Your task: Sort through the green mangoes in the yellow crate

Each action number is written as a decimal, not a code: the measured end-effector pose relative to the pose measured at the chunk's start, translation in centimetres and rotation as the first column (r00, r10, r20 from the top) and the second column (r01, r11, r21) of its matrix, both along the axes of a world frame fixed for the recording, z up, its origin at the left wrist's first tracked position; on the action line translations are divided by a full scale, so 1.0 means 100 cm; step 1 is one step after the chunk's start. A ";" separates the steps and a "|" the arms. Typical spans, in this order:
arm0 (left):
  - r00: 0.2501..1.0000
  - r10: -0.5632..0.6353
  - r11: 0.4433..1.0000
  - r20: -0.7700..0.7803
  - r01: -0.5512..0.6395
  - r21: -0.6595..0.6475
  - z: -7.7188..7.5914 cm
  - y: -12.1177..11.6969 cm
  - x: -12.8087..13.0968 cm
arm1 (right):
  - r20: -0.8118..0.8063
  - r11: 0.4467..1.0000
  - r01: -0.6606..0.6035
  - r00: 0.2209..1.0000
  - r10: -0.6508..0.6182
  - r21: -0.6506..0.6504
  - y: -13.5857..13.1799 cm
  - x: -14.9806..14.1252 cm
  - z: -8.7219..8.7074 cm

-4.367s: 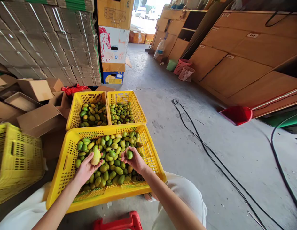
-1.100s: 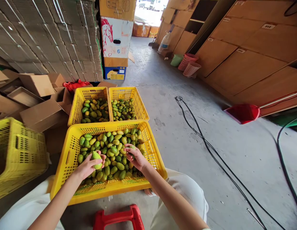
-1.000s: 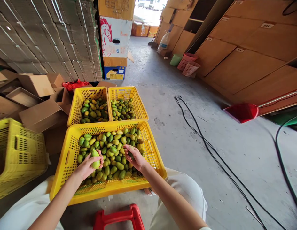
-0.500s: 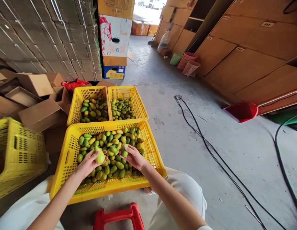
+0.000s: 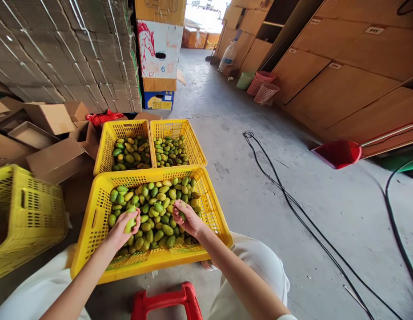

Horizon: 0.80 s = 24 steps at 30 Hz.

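Observation:
My left hand (image 5: 121, 231) is closed around a pale green mango (image 5: 130, 225), over the left part of a large yellow crate (image 5: 153, 265). My right hand (image 5: 191, 222) has its fingers curled round a smaller green mango (image 5: 182, 215), mostly hidden by the fingers, above the crate's right part. Both hands are over a heap of small green and yellowish mangoes (image 5: 158, 207) in that crate. Behind it stand two smaller yellow crates, the left one (image 5: 97, 155) and the right one (image 5: 200, 153), each partly filled with mangoes.
Another yellow crate (image 5: 39, 213) stands at the left, near a pile of open cardboard boxes (image 5: 59, 160). A red stool (image 5: 164, 300) is close in front of me. Black cables (image 5: 293, 200) and a red dustpan (image 5: 341, 154) lie to the right. Stacked cartons (image 5: 161, 49) rise behind.
Both hands have turned and closed more tightly round their mangoes. My left hand has shifted slightly left, my right slightly right, so the gap between them is wider.

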<state>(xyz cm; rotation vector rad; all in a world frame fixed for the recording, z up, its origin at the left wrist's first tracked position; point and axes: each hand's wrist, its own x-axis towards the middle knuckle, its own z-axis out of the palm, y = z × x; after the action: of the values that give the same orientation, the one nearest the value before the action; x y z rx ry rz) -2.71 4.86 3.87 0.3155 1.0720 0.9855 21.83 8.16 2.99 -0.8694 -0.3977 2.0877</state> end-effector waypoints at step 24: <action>0.989 0.023 0.995 0.144 -0.037 0.092 0.003 -0.002 0.001 | 0.053 0.999 0.019 0.998 -0.022 0.050 0.001 0.000 0.001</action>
<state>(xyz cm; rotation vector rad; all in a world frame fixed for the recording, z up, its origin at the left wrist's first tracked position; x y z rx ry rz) -2.57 4.67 4.12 0.3019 0.9038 1.0718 21.84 8.22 3.10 -0.8977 -0.4652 2.0308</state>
